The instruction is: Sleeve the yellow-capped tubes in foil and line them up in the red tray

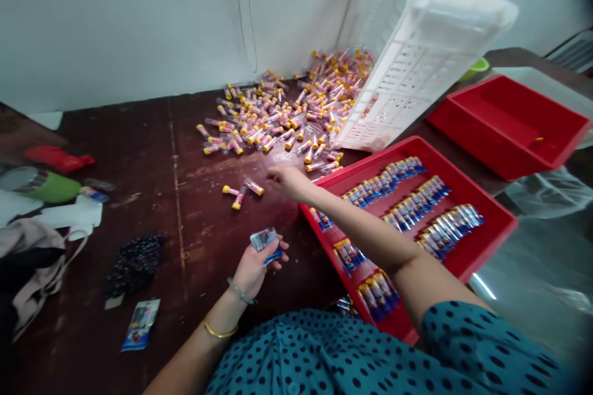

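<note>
My left hand (257, 264) is palm up above the dark table (152, 160), fingers curled round a small blue-and-silver packet (265, 241). My right hand (288, 182) reaches forward over the table, fingers bent and drawn together beside a few loose clear tubes with yellow caps (241, 192); whether it holds one I cannot make out. A big heap of the same tubes (287, 114) spills out of a tipped white crate (407, 62). Under my right forearm lies a red tray (491, 222) with rows of filled packets (412, 203).
A second red tray (504, 123) sits at the back right. One packet (141, 323) lies near the front edge. A dark speckled cloth (134, 264), a green and red object (50, 179), and white paper and bags (32, 241) crowd the left side. A white wall is behind.
</note>
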The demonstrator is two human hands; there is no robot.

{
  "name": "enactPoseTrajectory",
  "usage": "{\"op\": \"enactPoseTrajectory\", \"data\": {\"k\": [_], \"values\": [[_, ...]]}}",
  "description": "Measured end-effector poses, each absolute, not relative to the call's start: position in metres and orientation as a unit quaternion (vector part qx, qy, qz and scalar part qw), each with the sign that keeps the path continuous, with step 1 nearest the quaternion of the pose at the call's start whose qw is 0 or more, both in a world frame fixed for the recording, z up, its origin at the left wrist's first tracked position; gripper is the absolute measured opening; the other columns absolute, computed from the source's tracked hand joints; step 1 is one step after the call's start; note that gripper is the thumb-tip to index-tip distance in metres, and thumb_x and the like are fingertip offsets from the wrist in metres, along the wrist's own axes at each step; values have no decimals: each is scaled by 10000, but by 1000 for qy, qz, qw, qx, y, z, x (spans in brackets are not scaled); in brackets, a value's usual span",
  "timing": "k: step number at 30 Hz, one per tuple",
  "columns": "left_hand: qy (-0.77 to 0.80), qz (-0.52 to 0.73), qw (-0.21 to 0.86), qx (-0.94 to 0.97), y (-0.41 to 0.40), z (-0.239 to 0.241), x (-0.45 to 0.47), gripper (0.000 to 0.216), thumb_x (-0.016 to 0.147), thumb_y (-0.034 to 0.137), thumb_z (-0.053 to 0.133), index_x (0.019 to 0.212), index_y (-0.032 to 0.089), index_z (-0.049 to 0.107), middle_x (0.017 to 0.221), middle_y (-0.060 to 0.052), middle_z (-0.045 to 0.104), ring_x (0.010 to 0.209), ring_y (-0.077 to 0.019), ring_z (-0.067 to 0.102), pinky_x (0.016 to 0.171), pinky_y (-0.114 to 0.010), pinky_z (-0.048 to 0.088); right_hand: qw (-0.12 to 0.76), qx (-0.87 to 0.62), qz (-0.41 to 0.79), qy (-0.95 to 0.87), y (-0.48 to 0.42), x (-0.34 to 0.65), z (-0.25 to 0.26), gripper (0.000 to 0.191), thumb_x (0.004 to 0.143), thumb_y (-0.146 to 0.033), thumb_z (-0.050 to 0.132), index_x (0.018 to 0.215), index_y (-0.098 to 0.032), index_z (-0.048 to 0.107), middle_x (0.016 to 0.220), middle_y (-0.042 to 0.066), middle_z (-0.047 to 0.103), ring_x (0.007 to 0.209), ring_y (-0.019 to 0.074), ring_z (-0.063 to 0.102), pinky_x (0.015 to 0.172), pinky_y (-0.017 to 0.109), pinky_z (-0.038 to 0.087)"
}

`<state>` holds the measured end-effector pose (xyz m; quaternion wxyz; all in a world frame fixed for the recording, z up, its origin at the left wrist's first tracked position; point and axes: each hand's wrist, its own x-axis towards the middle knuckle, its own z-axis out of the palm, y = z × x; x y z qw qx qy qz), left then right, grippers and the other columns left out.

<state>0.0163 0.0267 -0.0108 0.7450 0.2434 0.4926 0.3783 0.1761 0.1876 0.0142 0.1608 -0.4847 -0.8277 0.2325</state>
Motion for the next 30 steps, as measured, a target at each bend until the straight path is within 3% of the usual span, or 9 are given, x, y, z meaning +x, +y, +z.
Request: {"op": "enactPoseTrajectory", "data": {"k": [3, 5, 8, 10, 13, 15, 19, 24, 30], "values": [[476, 412, 746, 217, 33, -8, 10, 353, 746, 310, 789, 1025, 128, 673, 919, -88, 744, 782, -179, 713, 684, -279, 583, 61, -512, 225, -827, 212, 115, 3, 204, 893, -200, 565, 1048, -85, 630, 1005, 178, 703, 904, 249, 648, 781, 311, 453], [476, 432, 739, 201, 36, -6, 2, 358, 741, 340, 790, 1004, 124, 680, 930, -93, 747, 837, -203, 719, 745, -327, 597, 50, -526, 226, -818, 219, 103, -4, 276, 840, -155, 616, 1087, -34, 598, 983, 218, 693, 894, 276, 647, 773, 327, 459], [503, 455, 704, 211, 37, -7, -14, 343, 682, 337, 830, 898, 116, 682, 767, -55, 732, 743, -190, 714, 612, -271, 588, 64, -527, 228, -816, 216, 121, -4, 321, 824, -158, 633, 1122, -54, 571, 1023, 191, 669, 912, 257, 624, 793, 320, 461], [517, 471, 678, 229, 37, -11, -20, 346, 643, 321, 851, 864, 120, 676, 674, -25, 706, 666, -170, 697, 534, -233, 560, 110, -497, 237, -827, 203, 145, 2, 251, 824, -156, 624, 1068, -102, 595, 1040, 138, 640, 933, 227, 601, 828, 310, 459], [523, 483, 656, 251, 37, -14, -16, 357, 606, 320, 865, 831, 124, 670, 648, -6, 688, 600, -162, 680, 484, -229, 543, 209, -389, 287, -850, 164, 173, 15, 115, 811, -98, 594, 904, -147, 642, 1014, 77, 579, 941, 184, 576, 876, 301, 455], [519, 490, 653, 253, 36, -14, -6, 357, 583, 314, 875, 792, 131, 652, 666, 6, 679, 583, -161, 674, 476, -242, 547, 235, -337, 327, -851, 132, 181, 23, 80, 844, -142, 600, 903, -158, 652, 1027, 70, 543, 957, 173, 569, 888, 301, 461], [497, 505, 662, 243, 31, -8, 9, 400, 539, 263, 897, 830, 157, 644, 741, 26, 679, 648, -157, 673, 563, -292, 597, 218, -354, 346, -841, 89, 182, 28, 149, 880, -310, 652, 861, -162, 656, 1040, 69, 523, 904, 157, 576, 832, 283, 483], [474, 383, 729, 312, 25, -8, 7, 337, 668, 355, 824, 889, 128, 710, 776, -30, 698, 658, -164, 656, 586, -313, 594, 175, -347, 310, -867, 83, 190, 32, 124, 919, -270, 601, 937, -171, 673, 1100, 86, 532, 938, 172, 586, 835, 297, 487], [485, 375, 702, 363, 24, -15, 9, 264, 711, 374, 790, 803, 132, 736, 739, -30, 683, 657, -156, 616, 527, -257, 526, 168, -355, 321, -862, 77, 204, 34, 131, 928, -284, 589, 924, -178, 666, 1068, 75, 532, 917, 167, 593, 834, 301, 501]]}}
